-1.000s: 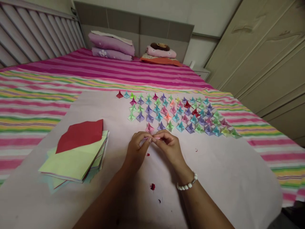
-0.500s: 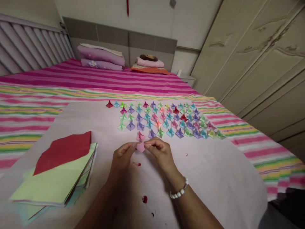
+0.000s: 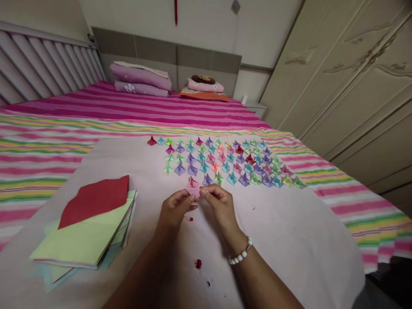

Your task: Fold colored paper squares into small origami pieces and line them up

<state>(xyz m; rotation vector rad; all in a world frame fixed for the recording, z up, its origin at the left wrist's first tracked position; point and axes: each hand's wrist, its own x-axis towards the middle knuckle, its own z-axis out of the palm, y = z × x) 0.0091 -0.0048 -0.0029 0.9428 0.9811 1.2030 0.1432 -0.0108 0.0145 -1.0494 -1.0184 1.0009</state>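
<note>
A small folded piece of pink paper (image 3: pixel 193 191) is pinched between both hands at the middle of the white sheet. My left hand (image 3: pixel 175 208) grips its left side with thumb and fingers. On the other side, my right hand (image 3: pixel 220 199), with a white bead bracelet (image 3: pixel 240 255) on the wrist, holds the right edge. Just beyond the fingertips stands a pink folded paper boat (image 3: pixel 192 181). Several rows of similar small boats in green, purple (image 3: pixel 244 179), blue and red (image 3: pixel 250 159) spread behind and to the right.
At the left lies a stack of coloured paper, pale green (image 3: pixel 83 240) with a red sheet (image 3: pixel 96 199) on top. Small dark red scraps (image 3: pixel 198 263) dot the white sheet (image 3: pixel 283 240). Striped bedding (image 3: pixel 331 180) surrounds it; folded quilts (image 3: pixel 141 79) sit by the headboard.
Both hands have lifted the pink paper slightly away from me, and its shape between the fingers looks wider. The left hand's grip has shifted. The whole view has moved a little.
</note>
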